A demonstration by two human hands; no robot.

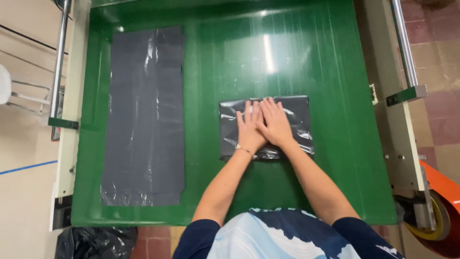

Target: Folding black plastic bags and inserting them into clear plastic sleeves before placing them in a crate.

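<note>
**Folded dark plastic bag, pressed flat**

The folded bag (266, 127) is a glossy, dark grey, crinkled rectangle lying flat on the green surface (335, 96), right of centre, its long side running left to right.

Glossy grey-black folded bag (297, 120), matching long sheet (143, 120), green table (335, 72)

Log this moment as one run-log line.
left hand: flat on folded black bag | right hand: flat on same bag, beside left | long flat black bag: lying apart, left on green table
</note>
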